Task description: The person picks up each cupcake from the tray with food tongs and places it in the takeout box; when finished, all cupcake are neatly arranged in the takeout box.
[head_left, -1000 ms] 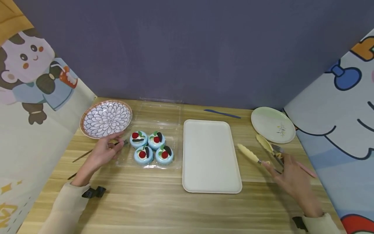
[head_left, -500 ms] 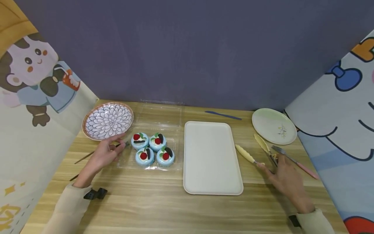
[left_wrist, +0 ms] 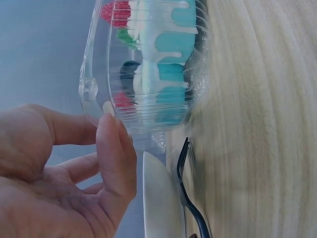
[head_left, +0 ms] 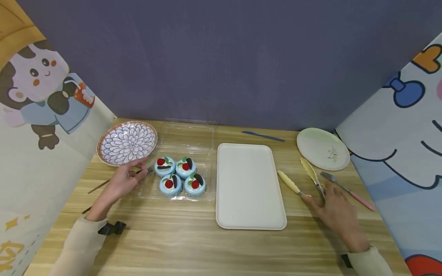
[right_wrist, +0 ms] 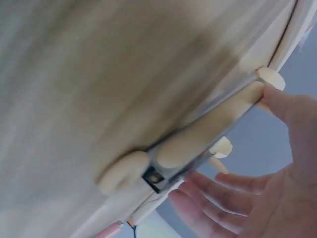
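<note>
At the left, my left hand [head_left: 125, 181] has its thumb and fingertips at the rim of a clear plastic container [left_wrist: 96, 94], pinching its left edge. Inside sit several light blue cupcakes [head_left: 170, 184] topped with red berries, green leaves and dark cookies. On the right side, my right hand [head_left: 336, 211] grips a pair of tongs [head_left: 290, 181] with cream-coloured tips and handles. Its thumb lies on one arm of the tongs and the fingers on the other. The tongs' arms are spread apart, low over the table, tips pointing away from me.
A white rectangular tray [head_left: 251, 188] lies mid-table. A flower-patterned bowl [head_left: 127, 142] stands back left, a pale green plate [head_left: 324, 148] back right. A blue knife [head_left: 263, 136] lies behind the tray. A pink-handled fork [head_left: 360, 200] is right of the tongs; a dark fork [left_wrist: 183, 183] lies under my left hand.
My right hand has shifted slightly left with the tongs, uncovering the pink-handled fork. My left hand stays at the container's edge; the view has tilted slightly.
</note>
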Action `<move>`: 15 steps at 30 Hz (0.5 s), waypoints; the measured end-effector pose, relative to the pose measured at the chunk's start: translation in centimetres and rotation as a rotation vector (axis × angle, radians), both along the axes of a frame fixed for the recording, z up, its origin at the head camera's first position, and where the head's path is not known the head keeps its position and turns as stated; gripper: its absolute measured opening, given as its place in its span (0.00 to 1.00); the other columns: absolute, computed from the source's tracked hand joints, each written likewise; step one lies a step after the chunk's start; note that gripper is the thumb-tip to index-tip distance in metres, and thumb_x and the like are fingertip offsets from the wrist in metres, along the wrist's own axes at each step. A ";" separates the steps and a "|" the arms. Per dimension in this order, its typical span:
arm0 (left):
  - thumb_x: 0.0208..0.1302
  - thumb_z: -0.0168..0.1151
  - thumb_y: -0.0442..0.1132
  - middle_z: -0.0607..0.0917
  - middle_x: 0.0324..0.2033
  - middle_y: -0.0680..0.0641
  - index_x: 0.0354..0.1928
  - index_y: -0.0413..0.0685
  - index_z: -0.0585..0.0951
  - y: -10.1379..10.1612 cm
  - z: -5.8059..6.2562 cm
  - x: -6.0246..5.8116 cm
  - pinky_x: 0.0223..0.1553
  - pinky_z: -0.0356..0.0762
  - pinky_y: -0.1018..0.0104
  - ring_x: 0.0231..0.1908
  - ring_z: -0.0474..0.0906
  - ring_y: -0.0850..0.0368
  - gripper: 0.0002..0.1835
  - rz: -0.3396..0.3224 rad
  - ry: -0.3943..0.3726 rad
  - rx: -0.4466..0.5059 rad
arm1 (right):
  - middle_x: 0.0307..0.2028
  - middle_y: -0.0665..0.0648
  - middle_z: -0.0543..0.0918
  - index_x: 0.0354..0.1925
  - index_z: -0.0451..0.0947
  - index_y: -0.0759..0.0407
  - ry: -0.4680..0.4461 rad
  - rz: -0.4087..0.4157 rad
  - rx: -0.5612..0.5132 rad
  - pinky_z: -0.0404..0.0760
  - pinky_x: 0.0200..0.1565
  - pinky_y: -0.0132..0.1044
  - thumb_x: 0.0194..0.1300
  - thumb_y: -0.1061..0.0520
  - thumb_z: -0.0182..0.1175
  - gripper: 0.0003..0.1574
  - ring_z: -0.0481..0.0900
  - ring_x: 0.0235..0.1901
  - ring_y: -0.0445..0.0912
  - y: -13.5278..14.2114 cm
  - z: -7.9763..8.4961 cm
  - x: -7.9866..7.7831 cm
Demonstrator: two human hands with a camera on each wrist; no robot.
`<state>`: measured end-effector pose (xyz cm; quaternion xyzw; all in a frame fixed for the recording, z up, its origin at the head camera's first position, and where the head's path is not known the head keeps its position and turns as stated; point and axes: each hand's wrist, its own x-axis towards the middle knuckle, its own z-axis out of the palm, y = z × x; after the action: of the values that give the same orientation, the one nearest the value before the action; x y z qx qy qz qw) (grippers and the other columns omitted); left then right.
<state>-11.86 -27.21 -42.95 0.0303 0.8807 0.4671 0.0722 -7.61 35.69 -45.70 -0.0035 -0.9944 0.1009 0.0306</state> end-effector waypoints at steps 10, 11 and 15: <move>0.73 0.52 0.36 0.78 0.48 0.32 0.69 0.34 0.67 -0.3 0.1 -0.5 0.18 0.76 0.67 0.21 0.78 0.58 0.25 -0.019 0.084 -0.071 | 0.56 0.77 0.74 0.64 0.65 0.70 0.224 0.104 0.017 0.71 0.46 0.71 0.59 0.35 0.66 0.51 0.70 0.53 0.75 -2.3 1.5 -1.0; 0.73 0.52 0.36 0.79 0.47 0.32 0.68 0.33 0.67 -0.4 0.1 -0.5 0.19 0.77 0.68 0.23 0.78 0.58 0.25 -0.015 0.106 -0.093 | 0.55 0.76 0.74 0.64 0.66 0.70 0.241 0.113 0.021 0.72 0.45 0.70 0.59 0.36 0.66 0.50 0.70 0.52 0.74 -2.8 1.8 -1.2; 0.72 0.55 0.36 0.80 0.45 0.32 0.65 0.32 0.71 -0.1 0.3 -0.7 0.21 0.78 0.70 0.28 0.81 0.55 0.23 0.028 0.229 -0.192 | 0.56 0.72 0.75 0.64 0.68 0.67 0.262 0.144 0.040 0.74 0.41 0.69 0.61 0.37 0.65 0.46 0.71 0.53 0.71 -4.5 3.1 -1.8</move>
<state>-12.58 -27.30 -42.70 0.0639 0.9241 0.3753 -0.0330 -9.43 31.17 -42.62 0.0816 -0.9814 0.0826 0.1529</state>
